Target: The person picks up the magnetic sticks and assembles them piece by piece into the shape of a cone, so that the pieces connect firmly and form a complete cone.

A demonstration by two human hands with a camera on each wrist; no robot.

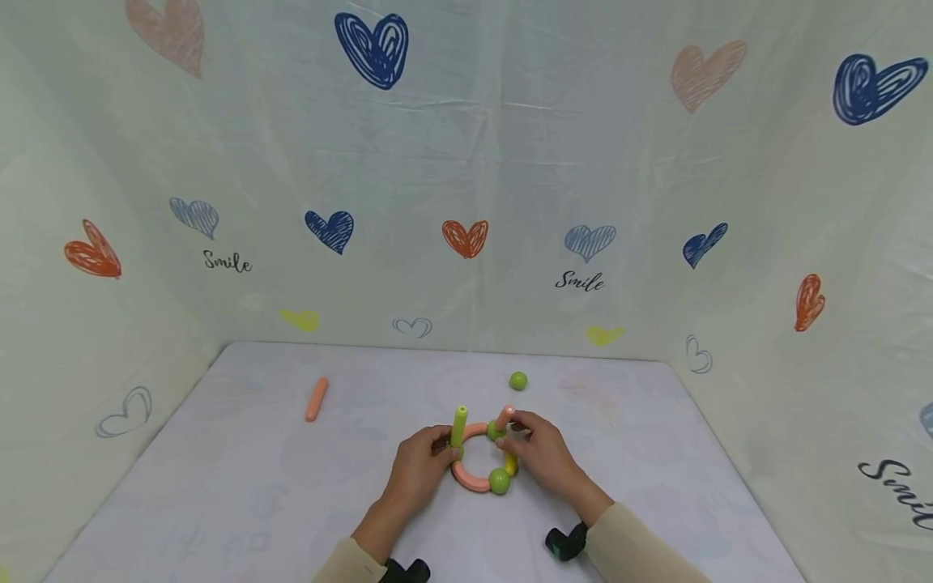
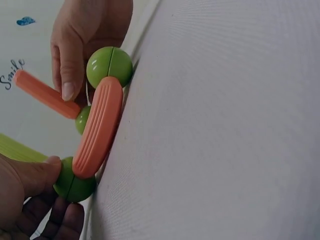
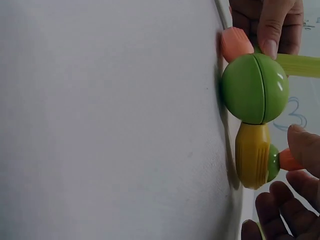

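the ring of curved pieces and balls (image 1: 472, 484) sits on the desk (image 1: 240, 486) at lower center of the head view, right between my two hands. what matters most, i judge, is the orange stick (image 1: 504, 417) at the ring's upper right: it stands up from a green ball (image 1: 494, 431), long axis rising and leaning a little right, and my right hand (image 1: 543, 460) is the nearer one, coming at it from the right. my thumb and fingers pinch that stick low, close to the ball.

on the ring's left, my left hand (image 1: 421, 460) pinches another ball (image 2: 74, 182) between thumb and fingers, at the foot of the upright green stick (image 1: 458, 426). the two sticks stand well apart at their tops, with the ring's open middle between their feet.

the yellow piece (image 3: 252, 156) runs below my right fingers to the ring's near ball (image 1: 499, 481), so it leaves little room there. a loose ball (image 1: 518, 380) lies above the ring in the frame, nearer my right hand, with the orange stick in the way. a loose stick (image 1: 317, 399) lies flat at center left, well apart, nearer my left.
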